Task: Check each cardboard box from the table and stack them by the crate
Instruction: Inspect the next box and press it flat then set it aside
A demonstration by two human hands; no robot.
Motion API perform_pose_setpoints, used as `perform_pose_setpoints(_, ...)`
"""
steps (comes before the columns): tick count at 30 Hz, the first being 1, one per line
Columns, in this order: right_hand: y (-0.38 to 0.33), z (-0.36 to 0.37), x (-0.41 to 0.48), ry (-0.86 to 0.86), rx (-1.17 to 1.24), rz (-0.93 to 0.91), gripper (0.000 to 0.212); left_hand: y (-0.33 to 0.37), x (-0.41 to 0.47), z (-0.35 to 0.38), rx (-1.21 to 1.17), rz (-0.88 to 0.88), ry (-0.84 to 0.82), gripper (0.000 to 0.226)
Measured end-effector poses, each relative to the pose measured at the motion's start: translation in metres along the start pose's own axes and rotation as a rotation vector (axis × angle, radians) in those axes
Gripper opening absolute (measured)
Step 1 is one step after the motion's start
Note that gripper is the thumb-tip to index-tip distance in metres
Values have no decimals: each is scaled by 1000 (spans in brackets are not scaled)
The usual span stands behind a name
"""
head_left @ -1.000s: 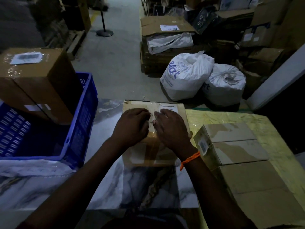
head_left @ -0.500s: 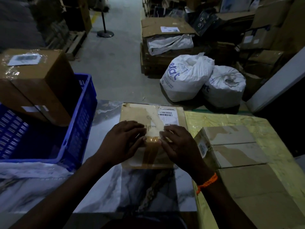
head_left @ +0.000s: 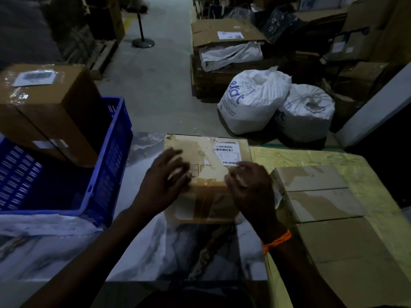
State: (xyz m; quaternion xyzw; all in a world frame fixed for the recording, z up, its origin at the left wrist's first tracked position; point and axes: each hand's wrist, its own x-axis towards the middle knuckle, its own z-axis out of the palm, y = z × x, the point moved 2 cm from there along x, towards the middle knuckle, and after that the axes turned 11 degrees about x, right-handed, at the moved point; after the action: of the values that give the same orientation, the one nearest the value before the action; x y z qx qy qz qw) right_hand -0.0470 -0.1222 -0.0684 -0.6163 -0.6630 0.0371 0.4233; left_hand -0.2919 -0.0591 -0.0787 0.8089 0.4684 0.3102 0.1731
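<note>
A taped cardboard box (head_left: 206,156) with a white barcode label lies on the marble table (head_left: 182,245) in front of me. My left hand (head_left: 164,178) rests on the box's near left top, fingers spread. My right hand (head_left: 249,185), with an orange wristband, rests on its near right top edge. Neither hand grips it. A blue plastic crate (head_left: 106,174) stands at the left with a large brown box (head_left: 49,107) leaning in it. Two more cardboard boxes (head_left: 320,194) sit at the right on a yellow-wrapped surface.
Beyond the table lie two white sacks (head_left: 253,98), a pallet stack of cartons (head_left: 224,41) and a post on a round base (head_left: 142,41) on the concrete floor. A white cloth (head_left: 44,225) lies under the crate's near edge.
Both hands have slid toward me along the box top, uncovering the barcode label. The box itself has stayed in place.
</note>
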Motion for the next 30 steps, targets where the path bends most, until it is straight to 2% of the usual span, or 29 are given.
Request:
perform_pose_setpoints(2, 5, -7, 17, -11, 66, 310, 56, -13, 8, -1, -44, -260, 16, 72)
perform_pose_setpoints(4, 19, -10, 36, -103, 204, 637, 78, -26, 17, -2, -158, -542, -80, 101)
perform_pose_setpoints(5, 26, -8, 43, -152, 317, 756, 82, -32, 20, 1, -283, -623, -132, 107)
perform_pose_setpoints(7, 36, -1, 52, -228, 526, 891, 80, -33, 25, 4, -461, -643, -192, 86)
perform_pose_setpoints(10, 41, 8, 60, -260, 668, 894, 62, -27, 31, 5, -506, -576, -202, 50)
perform_pose_setpoints(12, 41, 11, 63, -230, 680, 862, 58, -23, 33, 3, -543, -561, -176, 38)
perform_pose_setpoints(16, 36, 13, 67, -81, 676, 816, 76, -19, 39, -2, -538, -490, -62, 60)
perform_pose_setpoints(19, 34, 17, 65, 29, 685, 833, 73, -23, 35, -1, -484, -432, 31, 77)
perform_pose_setpoints(21, 32, 22, 57, 67, 677, 859, 81, -28, 25, 3, -540, -453, 78, 82)
perform_pose_setpoints(22, 28, 23, 51, 70, 663, 861, 77, -31, 17, 8, -579, -484, 83, 86)
perform_pose_setpoints(24, 25, 30, 33, 60, 633, 856, 55, -38, -3, 19, -607, -550, 64, 97)
perform_pose_setpoints(26, 29, 41, 9, 20, 599, 842, 49, -46, -24, 30, -542, -590, 29, 105)
perform_pose_setpoints(28, 31, 51, -16, -2, 576, 806, 58, -56, -43, 40, -407, -554, 16, 109)
perform_pose_setpoints(30, 35, 61, -36, -65, 535, 756, 83, -66, -55, 45, -265, -472, 42, 105)
